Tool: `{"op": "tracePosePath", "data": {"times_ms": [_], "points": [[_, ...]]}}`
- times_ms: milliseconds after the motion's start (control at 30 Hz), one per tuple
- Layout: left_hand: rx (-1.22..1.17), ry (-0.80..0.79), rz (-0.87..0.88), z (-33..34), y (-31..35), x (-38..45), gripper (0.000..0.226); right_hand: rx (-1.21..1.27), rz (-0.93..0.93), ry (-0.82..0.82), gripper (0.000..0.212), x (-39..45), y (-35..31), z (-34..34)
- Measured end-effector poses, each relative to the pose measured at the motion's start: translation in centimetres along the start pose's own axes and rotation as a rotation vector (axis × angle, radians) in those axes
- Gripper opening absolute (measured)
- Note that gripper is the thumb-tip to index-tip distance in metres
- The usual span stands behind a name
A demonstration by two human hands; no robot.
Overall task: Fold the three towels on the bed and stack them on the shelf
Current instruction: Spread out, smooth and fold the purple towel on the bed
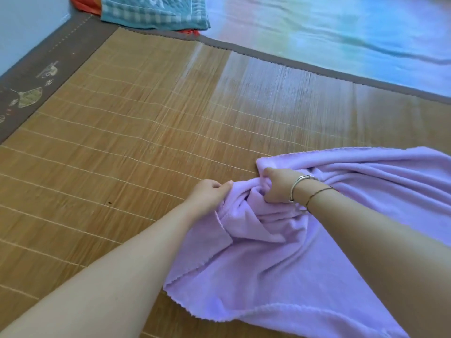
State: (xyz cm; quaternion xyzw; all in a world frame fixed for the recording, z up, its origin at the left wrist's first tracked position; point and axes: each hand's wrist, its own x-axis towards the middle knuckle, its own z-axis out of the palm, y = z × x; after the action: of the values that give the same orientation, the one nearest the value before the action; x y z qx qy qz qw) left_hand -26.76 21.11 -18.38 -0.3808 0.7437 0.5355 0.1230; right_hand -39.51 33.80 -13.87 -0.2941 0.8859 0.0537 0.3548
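Note:
A lilac towel lies crumpled on the bamboo mat at the lower right, bunched where both hands meet. My left hand pinches a fold of its left edge between thumb and fingers. My right hand, with bracelets on the wrist, grips a bunch of the same towel just to the right. A teal checked towel lies folded at the top of the view, with a red-orange cloth showing beneath and beside it. No shelf is in view.
The mat has a brown fabric border along its left and far sides. Beyond the far border lies a pale blue and pink bedsheet. A light wall rises at the upper left.

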Motion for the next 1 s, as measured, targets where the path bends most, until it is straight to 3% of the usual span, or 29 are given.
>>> {"op": "tracePosePath", "data": {"times_ms": [67, 200, 333, 400, 500, 567, 633, 667, 733, 800, 1000], "points": [[0.053, -0.091, -0.027, 0.7, 0.8, -0.2, 0.046, -0.063, 0.024, -0.162, 0.054, -1.3, 0.3, -0.8], [0.085, -0.217, 0.009, 2.2, 2.2, -0.4, 0.05, -0.23, -0.03, -0.262, 0.009, -3.0, 1.5, -1.5], [0.147, -0.083, 0.249, 2.2, 3.6, -0.4, 0.046, -0.166, -0.026, -0.207, 0.015, -2.2, 2.4, -2.0], [0.097, 0.112, 0.368, 0.2, 4.5, 0.0, 0.042, -0.065, -0.058, 0.037, 0.01, -0.5, 1.9, -3.4], [0.02, 0.516, 0.415, -5.5, 5.2, 1.5, 0.041, 0.278, -0.168, 0.643, 0.007, 1.8, -0.4, -7.2], [-0.056, 0.775, 0.351, -10.1, 4.8, 2.6, 0.037, 0.561, -0.201, 0.807, 0.01, 3.8, -1.5, -9.7], [-0.066, 0.874, 0.219, -13.5, 3.3, 3.4, 0.022, 0.668, -0.193, 0.636, 0.039, 6.0, -1.8, -10.4], [-0.039, 0.855, 0.107, -14.5, 2.3, 3.6, 0.026, 0.638, -0.175, 0.526, 0.054, 6.5, -1.9, -10.1], [0.088, 0.791, -0.07, -15.2, 0.0, 3.4, 0.061, 0.531, -0.185, 0.443, 0.063, 6.7, -2.5, -8.4], [0.207, 0.755, -0.049, -14.1, -1.8, 2.5, 0.076, 0.427, -0.244, 0.435, 0.056, 5.8, -3.4, -5.7], [0.397, 0.483, 0.072, -8.6, -5.2, -0.7, 0.071, 0.345, -0.483, 0.335, 0.016, 1.5, -6.1, 3.6]]}}
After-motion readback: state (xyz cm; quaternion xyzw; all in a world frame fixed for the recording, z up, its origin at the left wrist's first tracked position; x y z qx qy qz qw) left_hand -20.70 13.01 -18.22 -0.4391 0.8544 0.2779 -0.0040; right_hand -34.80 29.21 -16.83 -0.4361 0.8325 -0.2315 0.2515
